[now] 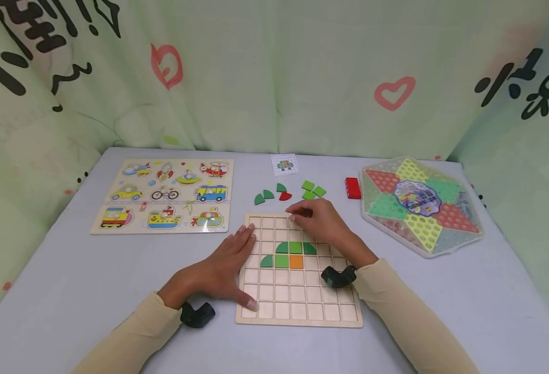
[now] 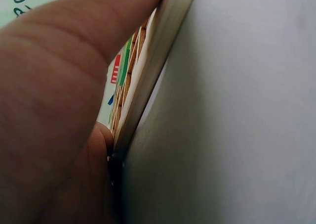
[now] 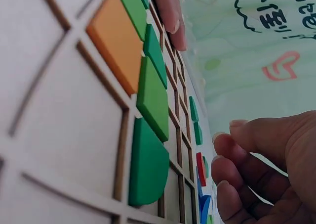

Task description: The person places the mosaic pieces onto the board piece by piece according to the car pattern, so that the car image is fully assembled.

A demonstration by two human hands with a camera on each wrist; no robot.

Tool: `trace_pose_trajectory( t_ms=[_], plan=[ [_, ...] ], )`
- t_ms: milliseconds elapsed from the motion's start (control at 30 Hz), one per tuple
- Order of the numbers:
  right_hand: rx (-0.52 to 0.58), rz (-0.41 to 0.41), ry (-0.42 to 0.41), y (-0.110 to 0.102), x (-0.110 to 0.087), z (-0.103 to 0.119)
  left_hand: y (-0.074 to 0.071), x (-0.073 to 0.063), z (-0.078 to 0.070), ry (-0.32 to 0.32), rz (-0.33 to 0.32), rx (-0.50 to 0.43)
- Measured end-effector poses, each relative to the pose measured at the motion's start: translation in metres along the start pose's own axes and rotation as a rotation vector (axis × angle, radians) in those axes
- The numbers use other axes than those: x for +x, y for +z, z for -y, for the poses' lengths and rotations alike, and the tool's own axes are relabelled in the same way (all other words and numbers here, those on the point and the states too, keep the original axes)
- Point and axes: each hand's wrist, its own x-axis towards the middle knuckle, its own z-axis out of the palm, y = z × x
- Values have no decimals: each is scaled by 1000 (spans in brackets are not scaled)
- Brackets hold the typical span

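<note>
A wooden grid board [image 1: 274, 318] lies in front of me, several flat tiles set in its upper middle cells. Among them are an orange square [image 1: 296, 262], a light green square [image 1: 281, 261] and a dark green quarter-round tile [image 1: 266, 261]. My left hand [image 1: 225, 265] rests along the board's left edge, fingers stretched out and thumb on the lower left corner. Over the board's far edge hovers my right hand [image 1: 321, 223], its fingers loosely bent. The right wrist view shows no tile between that hand's thumb and fingertips [image 3: 224, 164].
Beyond the board lie loose dark green quarter-rounds [image 1: 259, 199], a red quarter-round [image 1: 285, 196] and several light green squares [image 1: 308, 195]. A small pattern card [image 1: 284, 164] lies behind them. A vehicle puzzle [image 1: 162, 200] is at left; a red block [image 1: 353, 188] and hexagonal checkers board [image 1: 419, 205] are at right.
</note>
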Motion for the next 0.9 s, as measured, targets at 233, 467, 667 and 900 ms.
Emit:
trace_pose_trajectory(
  t_ms=[233, 467, 667, 900],
  plan=[
    [-5, -43, 40, -6, 25, 1, -2, 0, 0, -10, -2, 15],
    [5, -67, 110, -4, 38, -6, 2, 2, 1, 9, -1, -9],
    [18, -68, 119, 0, 43, -12, 2, 1, -1, 8, 6, -13],
    [-7, -18, 73, -1, 54, -11, 0, 0, -2, -12, 9, -2]
  ],
)
